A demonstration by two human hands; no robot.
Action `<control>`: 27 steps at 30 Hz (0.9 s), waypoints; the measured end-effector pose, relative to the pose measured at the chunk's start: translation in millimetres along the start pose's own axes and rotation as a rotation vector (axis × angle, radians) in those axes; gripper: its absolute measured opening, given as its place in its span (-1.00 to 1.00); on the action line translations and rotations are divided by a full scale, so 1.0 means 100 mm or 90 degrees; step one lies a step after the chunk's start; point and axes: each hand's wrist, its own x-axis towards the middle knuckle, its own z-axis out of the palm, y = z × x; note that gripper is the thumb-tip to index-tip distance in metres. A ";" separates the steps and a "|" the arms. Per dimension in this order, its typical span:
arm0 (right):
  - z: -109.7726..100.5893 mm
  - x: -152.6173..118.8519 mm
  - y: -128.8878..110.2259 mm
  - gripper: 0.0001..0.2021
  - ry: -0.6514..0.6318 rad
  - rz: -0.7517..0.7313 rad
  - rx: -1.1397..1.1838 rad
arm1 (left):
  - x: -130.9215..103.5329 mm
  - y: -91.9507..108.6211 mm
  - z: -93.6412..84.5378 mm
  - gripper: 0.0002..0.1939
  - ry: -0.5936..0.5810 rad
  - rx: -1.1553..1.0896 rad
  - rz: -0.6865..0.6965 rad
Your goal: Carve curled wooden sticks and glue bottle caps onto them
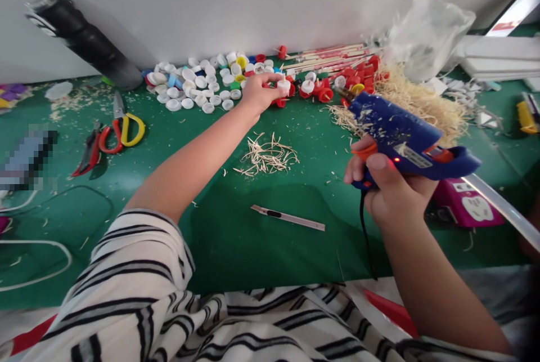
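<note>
My left hand (262,92) reaches to the back of the green table, its thumb and fingers closed on a white bottle cap (283,87) with a small stick in it. Raised at the right, my right hand (392,184) is wrapped round a blue hot glue gun (399,131) with an orange trigger; its nozzle points to the back left and a glue stick sticks out behind. Loose bottle caps (189,83) lie left of my left hand. Red caps (358,77) with sticks lie to its right. Thin wood strips (270,156) sit in front.
A cutter knife (291,218) lies near the middle. Scissors (126,125), red pruners (88,151) and a black bottle (88,41) are at the left. Wood shavings (430,103), a plastic bag (426,35) and a pink power socket (470,202) are at the right.
</note>
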 end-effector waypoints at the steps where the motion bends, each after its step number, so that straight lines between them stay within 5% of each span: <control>1: 0.00 0.01 0.01 -0.95 0.018 0.010 -0.018 | -0.06 0.05 -0.01 -0.56 0.006 -0.022 -0.001; 6: 0.01 0.05 0.10 -0.84 0.085 0.038 -0.067 | -0.62 0.41 -0.06 -0.44 -0.092 -0.143 -0.139; 10: 0.11 0.01 0.16 -0.77 0.083 0.042 -0.076 | -1.25 0.71 0.00 -0.52 -0.187 -0.207 -0.153; 14: 0.26 -0.09 0.13 -0.69 0.064 0.063 -0.083 | -1.68 0.80 0.11 -0.46 -0.215 -0.313 -0.208; 18: 0.32 -0.15 0.11 -0.54 0.054 0.071 -0.082 | -1.85 0.74 0.16 -0.49 -0.224 -0.364 -0.255; 21: 0.30 -0.16 0.12 -0.62 0.085 0.051 -0.118 | -1.90 0.74 0.17 -0.51 -0.239 -0.380 -0.278; 27: 0.24 -0.21 0.14 -0.55 0.071 0.051 -0.125 | -1.96 0.80 0.18 -0.56 -0.270 -0.392 -0.247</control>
